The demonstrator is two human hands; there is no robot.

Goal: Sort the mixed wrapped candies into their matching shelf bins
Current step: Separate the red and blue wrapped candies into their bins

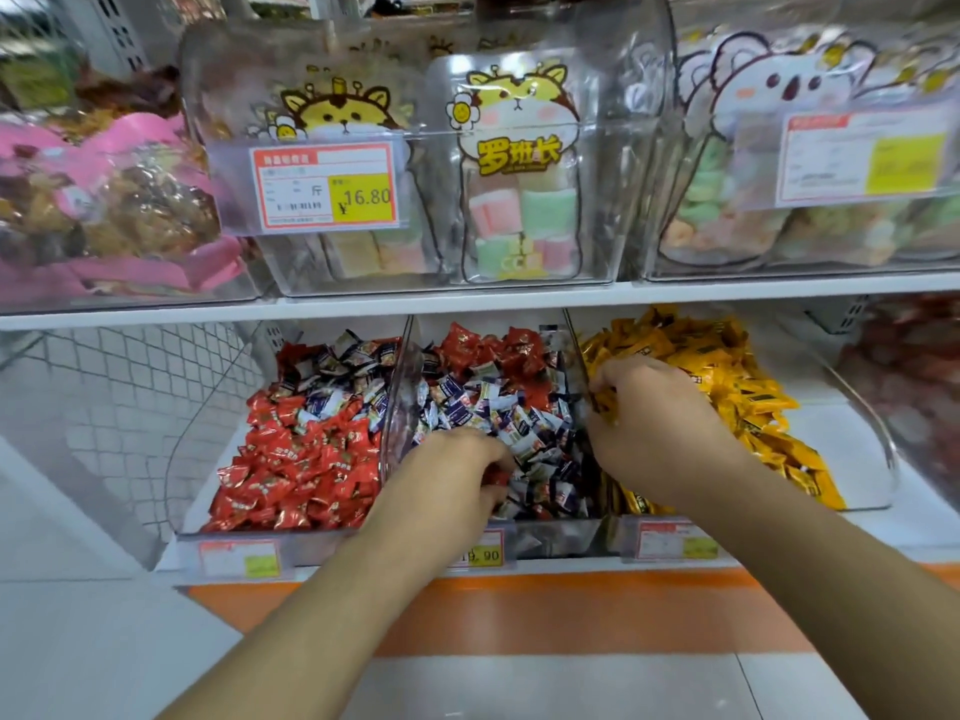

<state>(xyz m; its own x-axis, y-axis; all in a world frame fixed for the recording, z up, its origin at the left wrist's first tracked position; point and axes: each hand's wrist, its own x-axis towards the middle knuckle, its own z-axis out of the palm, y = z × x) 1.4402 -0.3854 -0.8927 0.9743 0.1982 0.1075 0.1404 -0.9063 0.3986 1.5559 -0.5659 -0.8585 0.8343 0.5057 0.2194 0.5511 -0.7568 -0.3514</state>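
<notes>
Lower shelf (519, 568): three bins side by side, left bin (291, 439), middle bin (498, 407), right bin (727, 397). Upper shelf (467, 298) above: clear tubs (415, 163).

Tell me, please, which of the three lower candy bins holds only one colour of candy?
The right-hand bin, filled with yellow candies; the other two mix red and blue-white wrappers.
</notes>
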